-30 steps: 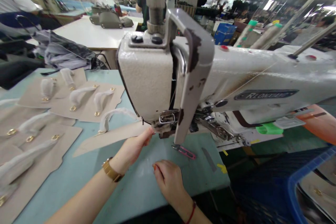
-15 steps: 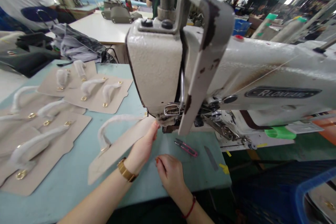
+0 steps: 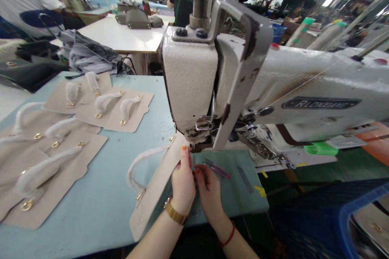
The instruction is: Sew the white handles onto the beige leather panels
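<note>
Well to the left of the fingers, several overlapping beige panels (image 3: 69,182) lie on a teal tabletop (image 3: 103,220), their curved carry handles (image 3: 33,178) wrapped in white and fixed with gold-toned metal fittings. Beyond them, much farther from the fingers, is a bundle of grey and black cloth (image 3: 88,54). Just left of the left hand's fingers, a separate narrow beige strap panel (image 3: 158,188) slants across the tabletop, its near end pointing back toward the wearer and its far end under the head of the sewing machine; its white-wrapped handle (image 3: 133,164) arches out on the side away from the fingers. The left hand (image 3: 184,182), a gold-toned watch (image 3: 175,212) at its wrist, pinches this panel's right edge near the far end, thumb on top. Directly beyond the fingertips stands the white industrial sewing machine (image 3: 191,85). Close beside the left fingers, the right hand (image 3: 209,190) has its fingers bent inward; whether they hold anything cannot be told. Just right of them lie pink-handled thread snips (image 3: 221,170), then a grey strip (image 3: 244,179), and, well apart, a blue plastic crate (image 3: 343,222).
</note>
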`<state>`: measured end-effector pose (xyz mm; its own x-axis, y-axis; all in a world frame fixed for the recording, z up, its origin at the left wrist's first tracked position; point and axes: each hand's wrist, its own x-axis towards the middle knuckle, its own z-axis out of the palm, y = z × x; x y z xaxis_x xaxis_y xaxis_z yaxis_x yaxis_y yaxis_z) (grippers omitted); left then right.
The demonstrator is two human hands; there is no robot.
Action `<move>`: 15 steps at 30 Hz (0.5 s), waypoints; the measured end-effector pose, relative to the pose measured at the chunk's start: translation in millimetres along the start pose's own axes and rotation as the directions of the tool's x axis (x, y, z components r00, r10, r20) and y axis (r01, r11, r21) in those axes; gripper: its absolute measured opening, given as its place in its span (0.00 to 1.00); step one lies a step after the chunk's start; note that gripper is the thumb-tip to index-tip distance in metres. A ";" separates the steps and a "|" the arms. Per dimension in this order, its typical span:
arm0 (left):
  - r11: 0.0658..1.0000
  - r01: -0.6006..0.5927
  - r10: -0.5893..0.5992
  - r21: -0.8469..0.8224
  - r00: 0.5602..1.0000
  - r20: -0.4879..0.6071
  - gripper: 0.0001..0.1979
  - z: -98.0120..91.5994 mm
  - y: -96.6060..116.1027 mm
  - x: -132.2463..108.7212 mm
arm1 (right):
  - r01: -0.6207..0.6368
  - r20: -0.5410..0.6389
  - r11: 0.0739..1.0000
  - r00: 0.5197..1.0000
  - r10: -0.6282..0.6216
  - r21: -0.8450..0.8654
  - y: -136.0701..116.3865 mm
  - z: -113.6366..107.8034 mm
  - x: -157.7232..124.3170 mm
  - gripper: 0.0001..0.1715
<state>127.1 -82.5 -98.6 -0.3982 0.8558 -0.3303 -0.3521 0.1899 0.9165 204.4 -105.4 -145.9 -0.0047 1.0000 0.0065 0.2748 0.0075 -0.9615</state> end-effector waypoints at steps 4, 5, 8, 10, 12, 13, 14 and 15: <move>0.990 0.115 -0.100 -0.081 0.981 0.164 0.14 -30.3 22.6 -40.3 | -0.049 -0.009 0.993 0.999 0.050 0.110 -34.8 -7.0 20.4 0.21; 0.992 0.125 -0.116 -0.016 0.957 0.266 0.13 -42.5 35.7 -42.9 | -0.047 0.025 0.993 0.999 0.045 0.109 -42.4 -5.2 25.8 0.23; 0.961 -0.184 0.106 0.205 0.933 0.344 0.11 -72.0 86.0 -14.2 | -0.076 0.114 0.994 0.991 0.066 0.080 -58.4 8.4 39.8 0.30; 0.798 -0.394 0.196 0.457 0.885 0.422 0.13 -74.9 116.3 27.4 | -0.097 0.126 0.994 0.988 0.090 0.050 -63.0 20.2 46.0 0.32; 0.729 -0.478 0.130 0.490 0.800 0.586 0.11 -63.4 135.3 68.8 | -0.072 0.082 0.997 0.994 0.070 0.015 -64.4 29.7 49.1 0.30; 0.735 -0.486 0.107 0.472 0.771 0.627 0.10 -54.2 140.2 84.9 | -0.044 0.049 0.999 0.998 0.044 -0.006 -64.4 33.0 49.8 0.27; 0.758 -0.478 0.099 0.444 0.757 0.646 0.08 -44.4 142.6 97.0 | -0.018 0.014 1.000 1.000 0.018 -0.025 -64.3 35.1 50.0 0.25; 0.783 -0.460 0.110 0.419 0.764 0.635 0.08 -35.0 143.3 105.0 | 0.003 -0.010 0.999 1.000 -0.003 -0.034 -64.1 36.2 50.0 0.24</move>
<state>5.2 17.7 -9.8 0.1953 0.9807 -0.0086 0.2621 -0.0438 0.9640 151.7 -56.0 -93.9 0.0039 0.9999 0.0120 0.3072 0.0102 -0.9516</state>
